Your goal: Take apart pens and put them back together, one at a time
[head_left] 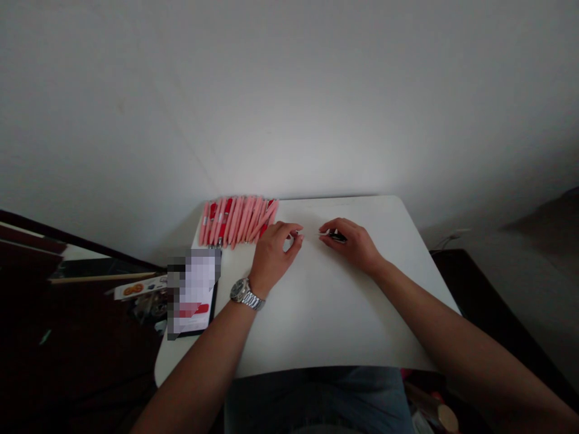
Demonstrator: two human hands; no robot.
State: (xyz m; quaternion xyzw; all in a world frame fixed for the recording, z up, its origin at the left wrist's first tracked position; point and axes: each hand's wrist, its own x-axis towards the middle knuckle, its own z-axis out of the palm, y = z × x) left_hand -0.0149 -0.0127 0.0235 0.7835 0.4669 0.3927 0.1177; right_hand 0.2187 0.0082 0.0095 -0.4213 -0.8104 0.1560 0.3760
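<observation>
My left hand (277, 246) is over the white table (312, 313), its thumb and index finger curved into a pinch. Something small and pale shows at these fingertips, too small to name. A short gap away, my right hand (355, 241) has its fingers closed around a small black piece (337, 235) with a thin pale end pointing left. Most of that piece is hidden by the fingers. Just left of my left hand, a row of pink pens (238, 223) with several red parts among them lies at the table's back left corner.
A smartphone (214, 301), its screen blurred out, lies at the table's left edge. Behind the table rises a pale wall (289, 108). Shelving and loose items (149, 301) stand at left, and a dark surface (488, 301) lies at right.
</observation>
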